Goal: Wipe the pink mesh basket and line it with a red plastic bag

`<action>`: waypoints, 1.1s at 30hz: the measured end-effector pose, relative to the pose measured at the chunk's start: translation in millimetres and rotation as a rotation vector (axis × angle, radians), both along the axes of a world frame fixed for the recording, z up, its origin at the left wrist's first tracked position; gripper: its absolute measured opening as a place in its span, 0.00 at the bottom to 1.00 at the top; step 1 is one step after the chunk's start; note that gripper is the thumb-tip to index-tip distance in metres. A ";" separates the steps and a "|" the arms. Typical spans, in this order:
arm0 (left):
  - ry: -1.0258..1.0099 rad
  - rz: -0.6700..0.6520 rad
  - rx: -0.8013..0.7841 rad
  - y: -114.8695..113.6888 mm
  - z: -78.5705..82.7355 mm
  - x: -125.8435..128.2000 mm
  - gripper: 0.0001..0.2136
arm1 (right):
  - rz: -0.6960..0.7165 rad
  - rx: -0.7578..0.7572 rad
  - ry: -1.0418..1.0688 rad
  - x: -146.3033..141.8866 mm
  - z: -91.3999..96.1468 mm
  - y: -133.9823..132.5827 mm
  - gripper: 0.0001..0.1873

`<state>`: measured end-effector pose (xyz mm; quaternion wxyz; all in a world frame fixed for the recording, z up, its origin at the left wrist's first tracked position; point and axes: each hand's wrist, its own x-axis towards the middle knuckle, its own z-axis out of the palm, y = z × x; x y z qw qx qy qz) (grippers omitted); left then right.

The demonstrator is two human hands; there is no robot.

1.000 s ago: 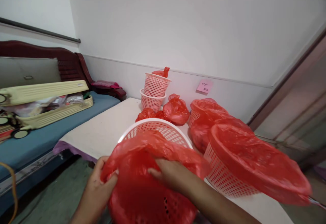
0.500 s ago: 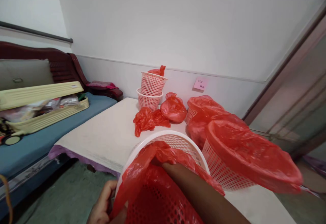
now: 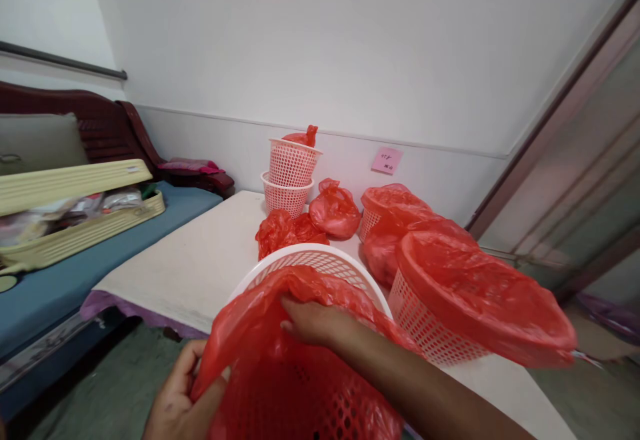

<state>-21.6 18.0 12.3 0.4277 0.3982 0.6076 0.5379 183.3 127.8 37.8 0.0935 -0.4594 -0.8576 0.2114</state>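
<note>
A white mesh plastic basket (image 3: pixel 350 268) is close in front of me, its far rim showing above a red plastic bag (image 3: pixel 250 327) that lines it. At the near left, my left hand (image 3: pixel 183 393) pinches the bag's edge between thumb and fingers. My right hand (image 3: pixel 313 322) reaches into the bag from the right, thumb and fingers apart, touching the film near the far inner wall. Through the red film, the basket's holes show at the bottom. The basket's near side is out of view.
Right of it stands a bag-lined basket (image 3: pixel 425 320), with another lined basket (image 3: pixel 371 217) behind. Stacked baskets (image 3: pixel 293 163) stand by the wall near crumpled red bags (image 3: pixel 276 232) and a puffed red bag (image 3: pixel 335 210). An open yellow suitcase (image 3: pixel 85 227) lies on the bed at left.
My right hand has come up out of the bag's folds, so its fingers now show. The bag's mouth is spread wider, and my left hand has shifted slightly left with its edge.
</note>
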 end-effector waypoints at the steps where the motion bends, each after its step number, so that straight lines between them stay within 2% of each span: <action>1: 0.017 -0.008 -0.010 2.2 -2.9 -5.3 0.20 | 0.011 0.016 -0.045 1.8 5.8 -4.2 0.20; 5: 0.014 0.027 -0.001 4.8 -3.6 -11.6 0.19 | 0.017 0.106 -0.119 18.3 21.9 -23.3 0.20; 10: -0.022 0.079 0.035 2.6 6.3 -4.0 0.18 | -0.034 0.164 -0.135 37.5 20.8 -31.6 0.18; 13: -0.024 0.068 0.012 1.6 5.0 -4.4 0.20 | -0.009 0.160 -0.016 41.7 23.4 -33.7 0.06; 17: -0.036 0.099 0.032 0.7 -0.4 -6.1 0.20 | 0.004 0.260 0.235 43.1 42.3 -34.5 0.10; 21: -0.040 0.061 0.020 3.1 -4.6 -9.3 0.21 | -0.130 0.435 0.442 44.0 60.4 -22.7 0.08; 24: -0.057 0.068 0.021 4.8 -7.6 -11.2 0.21 | -0.103 0.480 0.323 42.2 58.8 -11.2 0.07; 28: -0.054 0.057 0.032 3.8 -9.7 -11.6 0.20 | -0.029 0.438 0.103 36.7 45.0 -4.6 0.11; 33: -0.024 0.089 0.060 1.2 -10.2 -10.3 0.15 | -0.060 0.345 0.059 35.3 40.9 -3.3 0.08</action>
